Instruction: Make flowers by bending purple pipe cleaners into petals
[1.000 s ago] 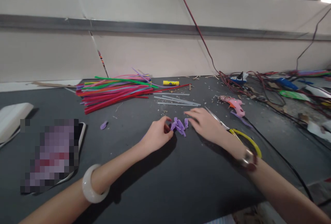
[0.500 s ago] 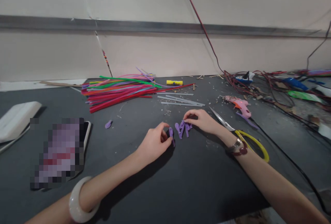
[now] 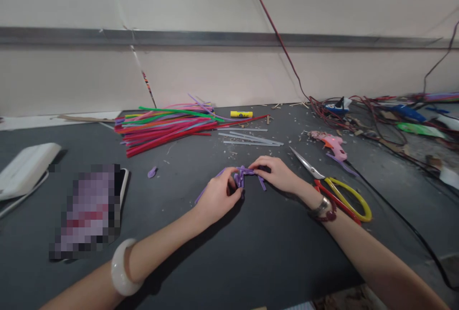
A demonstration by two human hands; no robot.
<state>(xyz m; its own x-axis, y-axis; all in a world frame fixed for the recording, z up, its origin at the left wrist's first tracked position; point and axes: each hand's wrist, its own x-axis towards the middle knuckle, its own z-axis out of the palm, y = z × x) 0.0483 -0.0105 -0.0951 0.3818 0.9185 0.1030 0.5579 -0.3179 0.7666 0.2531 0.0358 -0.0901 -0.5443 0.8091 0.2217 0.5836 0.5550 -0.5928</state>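
Dark tabletop (image 3: 251, 252): her left hand (image 3: 217, 195) and right hand (image 3: 276, 174) are both pinching the purple pipe-cleaner pieces (image 3: 244, 175). Keeping those loops bunched tight probably matters most.

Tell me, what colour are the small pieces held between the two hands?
Purple. The small pieces lie between the left hand and right hand; the head view shows them.

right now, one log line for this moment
left hand: pinching purple pieces | right hand: on same pieces | scissors: beside right wrist
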